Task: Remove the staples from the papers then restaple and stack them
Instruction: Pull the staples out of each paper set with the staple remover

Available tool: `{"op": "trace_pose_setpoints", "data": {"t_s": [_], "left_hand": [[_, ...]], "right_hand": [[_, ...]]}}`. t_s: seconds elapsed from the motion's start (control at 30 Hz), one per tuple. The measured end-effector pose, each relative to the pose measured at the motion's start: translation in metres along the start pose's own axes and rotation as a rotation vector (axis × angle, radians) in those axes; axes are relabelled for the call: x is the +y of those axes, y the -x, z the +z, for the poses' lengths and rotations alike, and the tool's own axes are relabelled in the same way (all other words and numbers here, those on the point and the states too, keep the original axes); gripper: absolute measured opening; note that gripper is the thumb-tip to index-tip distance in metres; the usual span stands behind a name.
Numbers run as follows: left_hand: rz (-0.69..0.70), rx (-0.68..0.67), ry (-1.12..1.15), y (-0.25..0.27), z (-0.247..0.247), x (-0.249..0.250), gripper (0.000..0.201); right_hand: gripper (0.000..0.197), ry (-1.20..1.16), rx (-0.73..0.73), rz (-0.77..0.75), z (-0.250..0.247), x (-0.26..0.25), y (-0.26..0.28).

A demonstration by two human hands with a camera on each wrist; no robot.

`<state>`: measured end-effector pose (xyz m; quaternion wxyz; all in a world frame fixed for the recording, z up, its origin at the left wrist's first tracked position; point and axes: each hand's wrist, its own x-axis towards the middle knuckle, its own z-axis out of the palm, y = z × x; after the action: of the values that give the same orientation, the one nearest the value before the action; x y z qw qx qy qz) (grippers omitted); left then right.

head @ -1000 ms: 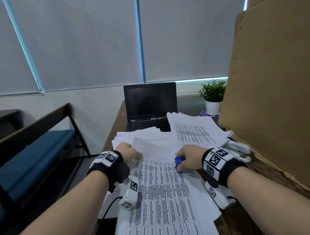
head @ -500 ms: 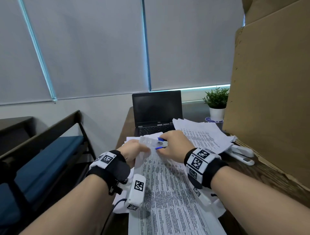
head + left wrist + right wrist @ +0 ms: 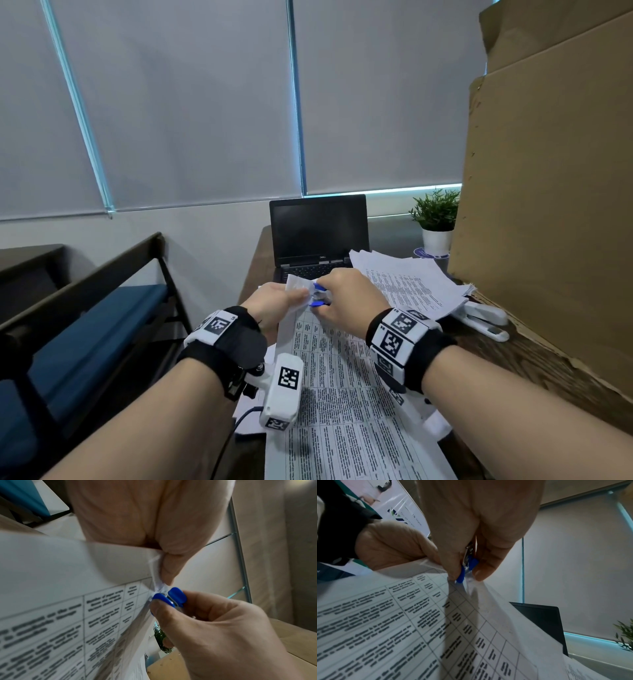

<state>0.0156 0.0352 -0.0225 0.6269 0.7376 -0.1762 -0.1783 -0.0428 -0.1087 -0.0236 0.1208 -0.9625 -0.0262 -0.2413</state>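
Blue-handled staple remover [image 3: 318, 297] bites on the top corner of a printed paper set [image 3: 337, 383], its two plastic grips squeezed between the thumb and fingers of the right hand [image 3: 346, 299]. That corner is lifted off the surface, while the rest of the set trails down toward the person over the wooden surface [image 3: 534, 363]. The left hand [image 3: 274, 303] pinches the same corner from the other side, thumb and finger pressed tight on the crumpled paper just beside the remover's tip. Whether a staple is caught there cannot be told. To the right lies a fanned pile of other papers [image 3: 407, 281], with a white stapler [image 3: 484, 318] at its near edge. Beyond stand a laptop [image 3: 318, 233], a potted plant [image 3: 435, 219] and tall cardboard [image 3: 548, 205].
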Motion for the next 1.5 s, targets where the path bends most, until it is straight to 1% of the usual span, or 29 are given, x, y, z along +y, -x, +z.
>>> {"op": "trace_pose_setpoints", "data": {"t_s": [0.13, 0.23, 0.3, 0.37, 0.4, 0.47, 0.5, 0.53, 0.57, 0.63, 0.67, 0.77, 0.93, 1.03, 1.07, 1.13, 1.2, 1.33, 1.4, 1.43, 1.5], "left_hand": [[0.007, 0.019, 0.050, 0.005, 0.006, 0.003, 0.017], [0.017, 0.008, 0.051, 0.008, 0.007, 0.007, 0.020], [0.010, 0.022, 0.036, 0.010, 0.008, 0.009, 0.020], [0.019, 0.050, 0.027, 0.011, 0.010, 0.011, 0.019], [0.027, 0.075, 0.011, 0.011, 0.011, 0.012, 0.021], [0.040, 0.128, -0.037, 0.002, 0.011, 0.006, 0.042], [0.030, 0.134, -0.068, -0.007, 0.009, 0.000, 0.050], [0.023, 0.144, -0.096, -0.012, 0.008, -0.004, 0.051], [0.022, 0.153, -0.103, -0.014, 0.007, -0.006, 0.046], [0.024, 0.150, -0.084, 0.000, 0.011, 0.004, 0.027], [0.023, 0.148, -0.077, 0.003, 0.013, 0.007, 0.022], [0.021, 0.147, -0.070, 0.004, 0.015, 0.009, 0.019], [0.013, 0.172, -0.105, -0.002, 0.014, 0.007, 0.018], [0.005, 0.149, -0.090, 0.000, 0.014, 0.004, 0.021], [-0.005, 0.138, -0.089, 0.001, 0.015, 0.003, 0.020], [-0.018, 0.129, -0.096, 0.000, 0.016, -0.002, 0.016], [-0.019, 0.155, -0.106, -0.001, 0.016, -0.001, 0.017], [-0.017, 0.191, -0.245, -0.011, 0.020, 0.002, 0.030], [-0.010, 0.201, -0.354, -0.014, 0.023, 0.004, 0.028], [-0.012, 0.204, -0.421, -0.016, 0.025, 0.004, 0.030], [-0.036, 0.202, -0.517, -0.019, 0.029, 0.005, 0.037]], "right_hand": [[0.014, 0.054, 0.002, -0.038, 0.000, -0.003, 0.001], [0.024, 0.057, 0.037, -0.059, 0.000, -0.003, 0.004], [0.025, 0.073, 0.077, -0.073, 0.003, -0.003, 0.006], [0.022, 0.065, 0.107, -0.056, 0.006, -0.004, 0.007], [0.020, 0.045, 0.115, -0.039, 0.008, -0.004, 0.007], [0.016, 0.014, 0.121, -0.009, 0.011, -0.005, 0.007], [0.015, 0.004, 0.125, 0.003, 0.013, -0.005, 0.007], [0.016, -0.008, 0.132, 0.015, 0.015, -0.005, 0.007], [0.017, -0.025, 0.139, 0.029, 0.016, -0.005, 0.007], [0.021, -0.073, 0.147, 0.072, 0.019, -0.005, 0.008], [0.023, -0.111, 0.146, 0.100, 0.020, -0.005, 0.008], [0.027, -0.258, 0.159, 0.185, 0.024, -0.003, 0.005], [0.015, -0.457, 0.205, 0.267, 0.030, -0.003, 0.006], [0.005, -0.667, 0.270, 0.461, 0.029, 0.007, 0.004], [0.003, -0.706, 0.289, 0.515, 0.028, 0.013, 0.004], [0.001, -0.723, 0.265, 0.564, 0.028, 0.024, 0.004], [0.001, -0.703, 0.197, 0.588, 0.030, 0.031, 0.007], [0.008, -0.532, 0.049, 0.598, 0.027, 0.046, 0.017], [0.008, -0.439, -0.039, 0.619, 0.022, 0.060, 0.023], [0.009, -0.384, -0.079, 0.635, 0.019, 0.069, 0.026], [0.016, -0.263, -0.133, 0.664, 0.011, 0.090, 0.034]]}}
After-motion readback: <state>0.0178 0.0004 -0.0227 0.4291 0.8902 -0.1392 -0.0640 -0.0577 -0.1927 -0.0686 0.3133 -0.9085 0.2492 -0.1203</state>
